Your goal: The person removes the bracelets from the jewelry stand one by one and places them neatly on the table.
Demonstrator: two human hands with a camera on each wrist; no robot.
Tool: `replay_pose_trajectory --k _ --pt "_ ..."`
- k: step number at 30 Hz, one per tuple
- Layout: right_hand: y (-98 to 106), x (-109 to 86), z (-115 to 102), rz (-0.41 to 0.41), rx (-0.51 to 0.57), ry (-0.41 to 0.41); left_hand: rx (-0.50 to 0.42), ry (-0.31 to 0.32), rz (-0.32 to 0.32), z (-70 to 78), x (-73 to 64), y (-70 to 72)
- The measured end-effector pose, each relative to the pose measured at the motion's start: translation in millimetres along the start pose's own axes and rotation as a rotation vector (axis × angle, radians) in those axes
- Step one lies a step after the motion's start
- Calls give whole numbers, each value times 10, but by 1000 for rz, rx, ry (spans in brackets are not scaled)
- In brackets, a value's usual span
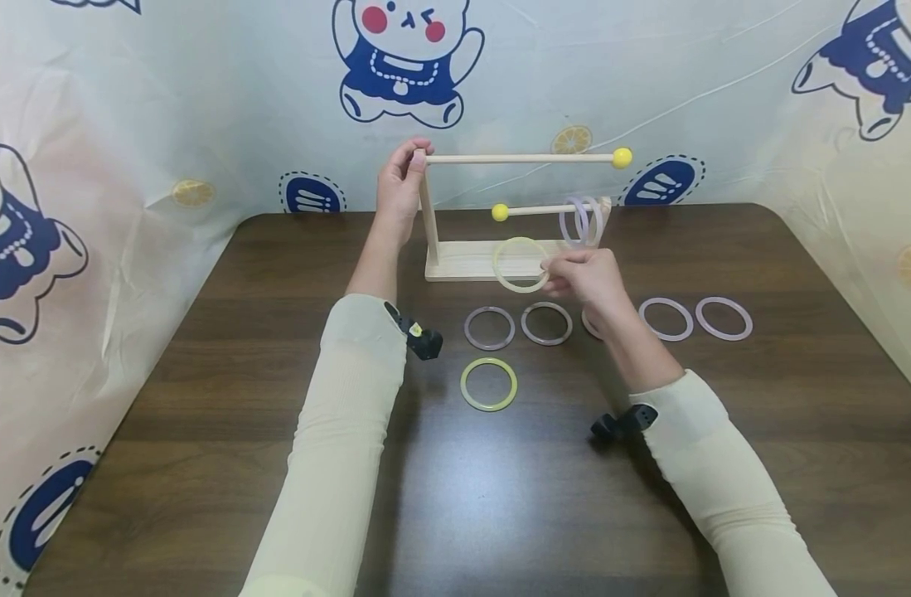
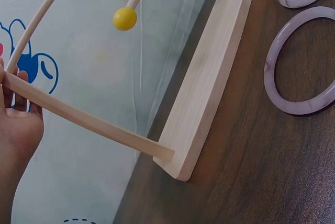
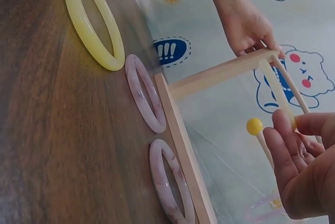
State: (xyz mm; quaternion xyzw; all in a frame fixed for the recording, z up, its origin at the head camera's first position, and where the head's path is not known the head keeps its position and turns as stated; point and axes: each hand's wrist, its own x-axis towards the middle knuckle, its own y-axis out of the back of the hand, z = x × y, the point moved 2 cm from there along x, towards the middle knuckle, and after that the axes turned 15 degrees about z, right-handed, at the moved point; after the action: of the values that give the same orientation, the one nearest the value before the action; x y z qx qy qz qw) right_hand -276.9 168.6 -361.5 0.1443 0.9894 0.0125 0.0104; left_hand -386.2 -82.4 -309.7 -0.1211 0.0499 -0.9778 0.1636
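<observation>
A wooden bangle stand (image 1: 466, 264) rests on the table, with an upper rod (image 1: 522, 158) and a lower rod (image 1: 530, 211), each tipped by a yellow ball. My left hand (image 1: 400, 186) grips the top of its left upright, where the upper rod joins. Between thumb and fingers, my right hand (image 1: 591, 282) pinches a pale yellow bangle (image 3: 277, 88). That bangle is held up in front of the stand, below the lower rod's ball in the head view. Lavender bangles (image 1: 598, 222) hang on the lower rod near the right upright.
Several purplish bangles (image 1: 489, 347) lie in a row before the stand, one partly hidden by my right hand. Nearer me lies another yellow bangle (image 1: 488, 408). A patterned sheet (image 1: 239, 99) hangs behind the dark wooden table (image 1: 201, 373).
</observation>
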Motion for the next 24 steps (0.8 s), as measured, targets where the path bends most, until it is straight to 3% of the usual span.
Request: replay_pose_trajectory --k 15,24 --pt "140 -49 50 -77 117 -113 -19 -7 0 1 -2 3" --pt "206 -92 96 -112 108 -142 -12 -4 -1 -5 -1 10"
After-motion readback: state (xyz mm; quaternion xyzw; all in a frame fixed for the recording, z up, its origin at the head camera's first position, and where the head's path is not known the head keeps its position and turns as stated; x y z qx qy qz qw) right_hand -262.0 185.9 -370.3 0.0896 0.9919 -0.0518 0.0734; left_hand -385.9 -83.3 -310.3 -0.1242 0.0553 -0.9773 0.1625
